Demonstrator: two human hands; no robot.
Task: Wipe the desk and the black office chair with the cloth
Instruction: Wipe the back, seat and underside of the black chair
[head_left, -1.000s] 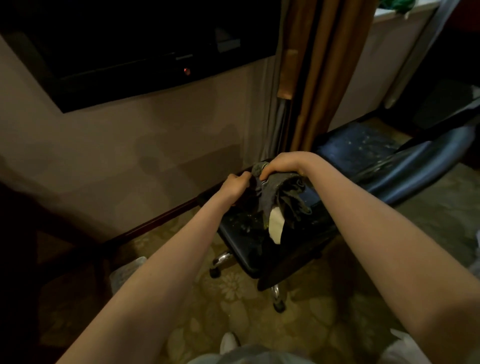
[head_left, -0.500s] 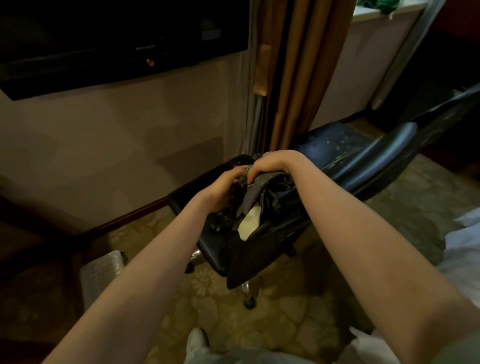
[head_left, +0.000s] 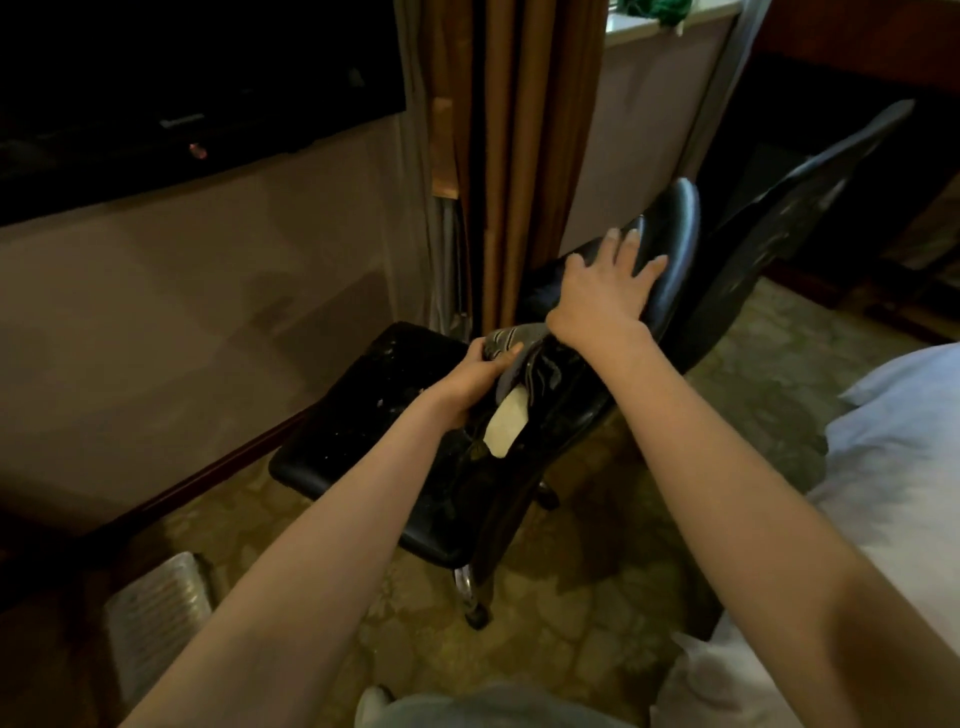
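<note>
- Nearest the viewer, short of the black office chair (head_left: 358, 415), two bare forearms reach out over patterned carpet (head_left: 571, 597).
- At the chair's middle, the left hand (head_left: 475, 376) curls round a bunched grey striped cloth (head_left: 509, 338).
- Just beyond the cloth, the right hand (head_left: 602, 296) lies spread, fingers splayed, on the chair's curved padded edge.
- That edge runs up and away to the right, so a wipe would likely follow it, cloth hand trailing.
- The chair looks glossy, flecked, with a pale torn patch (head_left: 506, 426).
- Behind the chair hangs a brown curtain (head_left: 519, 156).
</note>
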